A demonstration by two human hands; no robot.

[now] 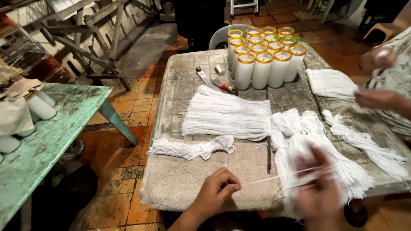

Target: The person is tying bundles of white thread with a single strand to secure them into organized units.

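Work table (180,188): grey, worn, holds all | White wick bundles (227,113): fanned mid-table | Right hand (319,188): blurred, grip cannot be told, over bundle | Left hand (216,190): fingers pinched shut on strand end at near edge | Wick strand (265,180): thin, pale, taut between hands
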